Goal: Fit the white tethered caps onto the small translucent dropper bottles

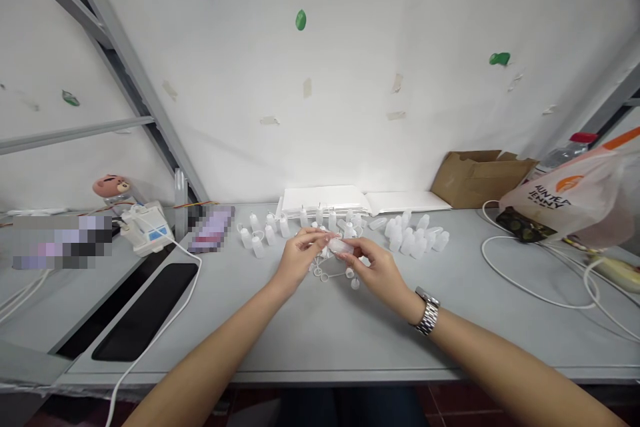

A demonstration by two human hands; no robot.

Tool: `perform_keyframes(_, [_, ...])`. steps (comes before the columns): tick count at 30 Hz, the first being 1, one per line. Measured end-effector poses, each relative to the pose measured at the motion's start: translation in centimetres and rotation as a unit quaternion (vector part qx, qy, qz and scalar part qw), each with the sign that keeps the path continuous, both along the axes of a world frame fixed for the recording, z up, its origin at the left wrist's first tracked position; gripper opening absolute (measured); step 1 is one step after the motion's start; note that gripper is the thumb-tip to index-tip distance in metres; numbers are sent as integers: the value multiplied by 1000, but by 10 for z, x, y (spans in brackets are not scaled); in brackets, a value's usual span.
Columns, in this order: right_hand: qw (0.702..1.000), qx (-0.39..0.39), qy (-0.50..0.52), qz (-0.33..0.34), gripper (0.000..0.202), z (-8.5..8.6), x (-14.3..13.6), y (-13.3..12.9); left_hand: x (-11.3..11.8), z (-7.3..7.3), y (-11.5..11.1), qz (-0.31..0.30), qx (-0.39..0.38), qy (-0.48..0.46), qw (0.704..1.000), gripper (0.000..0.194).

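Observation:
My right hand (373, 268), with a metal watch on its wrist, grips a small translucent white squeeze bottle (342, 247) that lies tilted in the fingers. At the bottle's left end, my left hand (299, 259) pinches its fingers together on the neck end; any cap there is hidden. Below the hands lie several loose white caps with ring straps (324, 277). Behind and left stand several bottles with caps and thin tips (257, 245). To the right is a cluster of bottles without visible caps (416, 243), some standing and some lying.
White sheets or flat boxes (323, 199) are stacked against the wall. A cardboard box (480, 177) and a plastic bag (575, 193) stand at right, near a looping white cable (525, 300). At left are a black phone-like slab (145, 313) and a power strip (147, 230).

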State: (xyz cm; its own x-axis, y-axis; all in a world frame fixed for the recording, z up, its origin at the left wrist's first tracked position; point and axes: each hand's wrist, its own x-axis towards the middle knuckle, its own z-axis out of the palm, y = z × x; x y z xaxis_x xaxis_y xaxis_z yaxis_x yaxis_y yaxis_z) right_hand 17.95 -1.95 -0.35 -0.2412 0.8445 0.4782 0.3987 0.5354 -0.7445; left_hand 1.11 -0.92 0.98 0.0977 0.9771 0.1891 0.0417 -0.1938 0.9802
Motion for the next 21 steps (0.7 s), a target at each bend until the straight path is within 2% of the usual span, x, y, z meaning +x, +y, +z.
perform_keyframes(5, [1000, -7, 2, -4, 22, 0, 0, 0, -1, -2, 2, -2, -20, -23, 1000, 42])
perform_keyframes(9, [1000, -19, 8, -3, 22, 0, 1, 1, -3, 0, 2, 20, 22, -24, 999, 31])
perform_keyframes(11, [1000, -22, 8, -3, 23, 0, 0, 0, -4, 0, 2, 24, 62, -1, 998, 29])
perform_keyframes(15, [999, -44, 14, 7, 23, 1, -1, 0, -4, -1, 1, 30, 130, 46, 990, 12])
perform_keyframes(18, [997, -67, 24, 19, 23, 1, -2, 1, -2, -1, -1, 39, 155, 46, 986, 6])
perform_keyframes(21, [996, -75, 29, 23, 24, 1, -2, 0, -4, 1, 0, 56, 149, 26, 987, 3])
